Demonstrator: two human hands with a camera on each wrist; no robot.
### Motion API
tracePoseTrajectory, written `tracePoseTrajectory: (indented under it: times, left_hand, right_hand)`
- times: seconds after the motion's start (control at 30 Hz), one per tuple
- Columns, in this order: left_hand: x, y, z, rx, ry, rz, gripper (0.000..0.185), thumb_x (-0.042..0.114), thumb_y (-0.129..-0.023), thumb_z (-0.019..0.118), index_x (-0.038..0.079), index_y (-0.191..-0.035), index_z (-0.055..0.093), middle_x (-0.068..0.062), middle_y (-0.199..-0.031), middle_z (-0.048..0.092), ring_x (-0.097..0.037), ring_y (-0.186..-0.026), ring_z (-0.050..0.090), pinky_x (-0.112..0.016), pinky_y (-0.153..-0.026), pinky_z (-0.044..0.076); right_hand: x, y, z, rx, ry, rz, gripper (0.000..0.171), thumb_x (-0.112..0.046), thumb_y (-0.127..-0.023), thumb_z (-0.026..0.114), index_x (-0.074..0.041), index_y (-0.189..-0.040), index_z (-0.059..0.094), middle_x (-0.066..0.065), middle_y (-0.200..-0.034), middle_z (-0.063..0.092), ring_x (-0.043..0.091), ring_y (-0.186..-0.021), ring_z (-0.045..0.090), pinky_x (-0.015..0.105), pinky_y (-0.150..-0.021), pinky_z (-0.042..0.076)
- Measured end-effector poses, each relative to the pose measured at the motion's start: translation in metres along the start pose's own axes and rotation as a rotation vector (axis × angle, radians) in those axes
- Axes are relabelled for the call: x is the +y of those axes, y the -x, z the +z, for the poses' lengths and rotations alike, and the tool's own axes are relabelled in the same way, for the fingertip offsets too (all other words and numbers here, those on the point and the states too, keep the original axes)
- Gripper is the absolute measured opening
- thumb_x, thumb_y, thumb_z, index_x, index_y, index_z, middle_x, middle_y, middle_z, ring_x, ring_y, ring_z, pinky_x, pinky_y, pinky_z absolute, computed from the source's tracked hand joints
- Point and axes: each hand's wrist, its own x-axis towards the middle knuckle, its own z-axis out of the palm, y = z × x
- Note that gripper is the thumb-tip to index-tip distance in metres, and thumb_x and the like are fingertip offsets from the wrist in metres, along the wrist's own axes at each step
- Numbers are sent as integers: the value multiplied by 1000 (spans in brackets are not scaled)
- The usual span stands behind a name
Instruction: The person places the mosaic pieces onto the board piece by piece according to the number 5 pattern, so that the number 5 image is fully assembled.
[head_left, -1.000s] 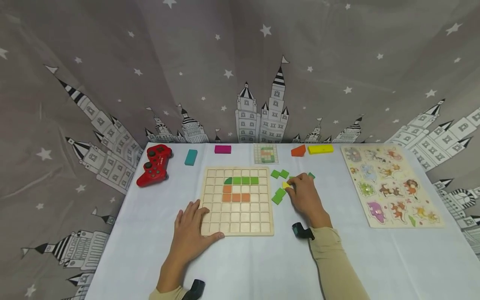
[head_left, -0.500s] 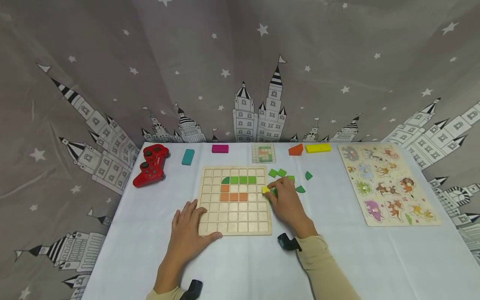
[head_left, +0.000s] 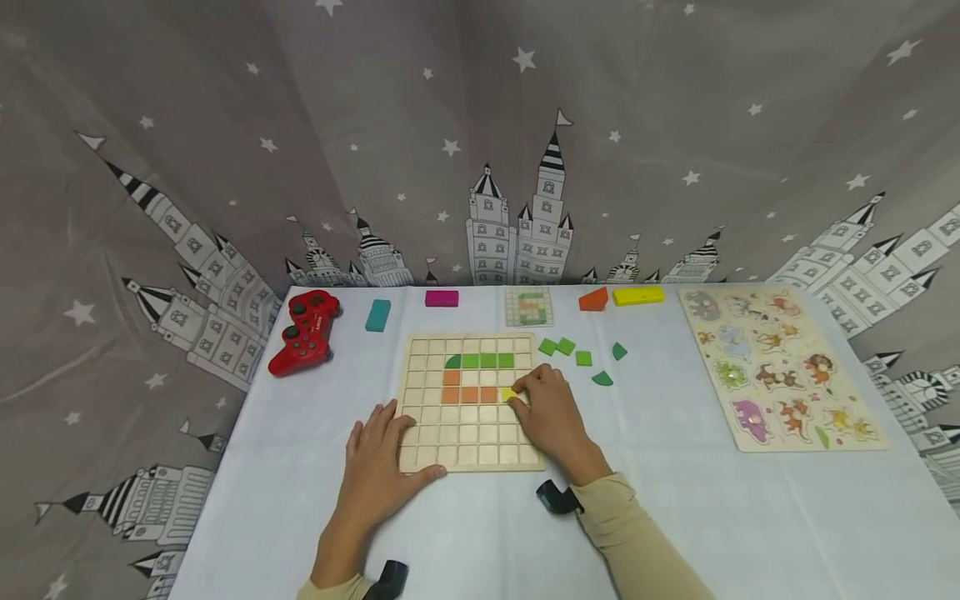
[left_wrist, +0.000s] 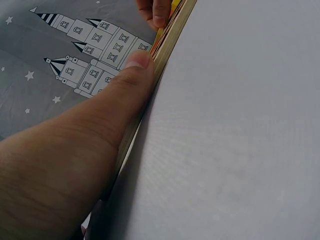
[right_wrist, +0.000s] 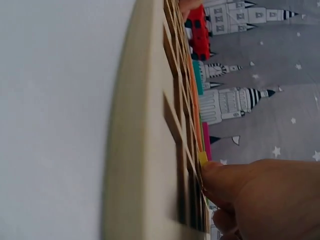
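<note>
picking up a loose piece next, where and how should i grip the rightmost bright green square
I'd pinch the green square by its near and far edges, from above, with the right hand once it releases the yellow tile. The square lies flat, apart from its neighbours, so both edges look free; its flat top likely offers little hold.

White-covered table (head_left: 495, 533) bore gridded board (head_left: 468, 433) near middle, green pieces (head_left: 583, 358) just right. Animal puzzle (head_left: 768, 396) lay farther right, red controller (head_left: 306, 332) at left. Near far edge sat teal block (head_left: 378, 315), magenta block (head_left: 442, 298), patterned card (head_left: 529, 307), orange block (head_left: 593, 299), yellow block (head_left: 638, 296).
</note>
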Motion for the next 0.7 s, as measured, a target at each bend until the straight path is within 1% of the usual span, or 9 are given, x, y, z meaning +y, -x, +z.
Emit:
tracePoseTrajectory:
  times: [0.17, 0.23, 0.37, 0.47, 0.6, 0.7]
  left_hand:
    - [1, -2, 1, 4, 2, 8, 91, 70, -69, 81, 11, -135, 54, -19, -163, 33, -41, -155, 21, -65, -124, 10]
    - [2, -2, 1, 0, 3, 8, 93, 71, -69, 80, 11, -135, 54, -19, -163, 33, -41, -155, 21, -65, -124, 10]
    - [3, -1, 1, -20, 1, -9, 94, 73, -68, 80, 11, -136, 54, -18, -164, 32, -41, -156, 20, -65, -125, 9]
    - [3, -1, 1, -19, -3, -6, 94, 73, -69, 79, 12, -135, 54, -19, -164, 32, -42, -156, 20, -66, -124, 9]
    - [1, 0, 0, -8, -7, 1, 92, 72, -69, 80, 12, -134, 54, -19, -163, 33, -42, -155, 21, -66, -124, 11]
    - [1, 1, 0, -9, -5, -2, 91, 71, -69, 80, 12, -134, 54, -19, -163, 33, -42, -155, 21, -66, -123, 11]
  right_hand:
    - [-1, 0, 2, 44, 20, -21, 19, -23, -94, 74, -8, -104, 75, 7, -101, 60, 23, -90, 53, 39, -83, 48]
    - [-1, 1, 2, 48, 23, -18, 18, -23, -94, 74, -7, -103, 76, 7, -100, 60, 23, -90, 53, 39, -83, 48]
    - [-2, 3, 1, 36, 19, -16, 17, -22, -94, 75, -7, -102, 76, 6, -99, 61, 22, -88, 53, 37, -81, 48]
    - [-2, 3, 1, 34, 34, -24, 17, -23, -94, 74, -8, -102, 77, 5, -100, 62, 21, -88, 54, 36, -82, 48]
    - [-3, 3, 0, 21, 54, -41, 19, -25, -94, 74, -10, -104, 77, 4, -102, 63, 20, -89, 54, 36, -82, 47]
    - [0, 3, -4, -4, 41, -42, 21, -27, -94, 74, -11, -109, 78, 4, -106, 63, 21, -94, 55, 37, -83, 48]
